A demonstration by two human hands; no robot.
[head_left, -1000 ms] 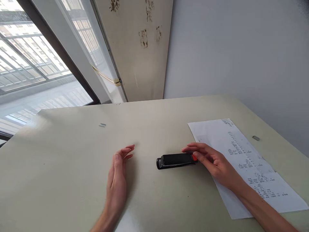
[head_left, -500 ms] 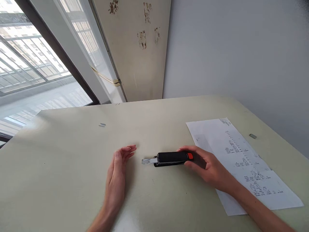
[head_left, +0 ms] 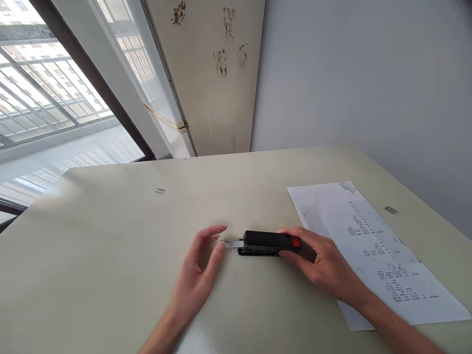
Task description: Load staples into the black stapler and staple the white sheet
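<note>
A black stapler with a red piece on its right end lies lengthwise on the table. Its metal staple tray sticks out of the left end. My right hand grips the stapler's red end between thumb and fingers. At the other end is my left hand, thumb and fingers apart. The left thumb tip overlaps the end of the tray; whether it presses on it I cannot tell. The index finger stays above and clear of the tray.
Printed paper lies to the right, partly under my right forearm. Staple strips rest on the far left of the table, and a small grey piece near the right edge. A wall rises behind.
My left hand has moved right, to the tray's end, with its thumb swung toward it. My right hand has closed more firmly on the stapler. The view has shifted slightly.
</note>
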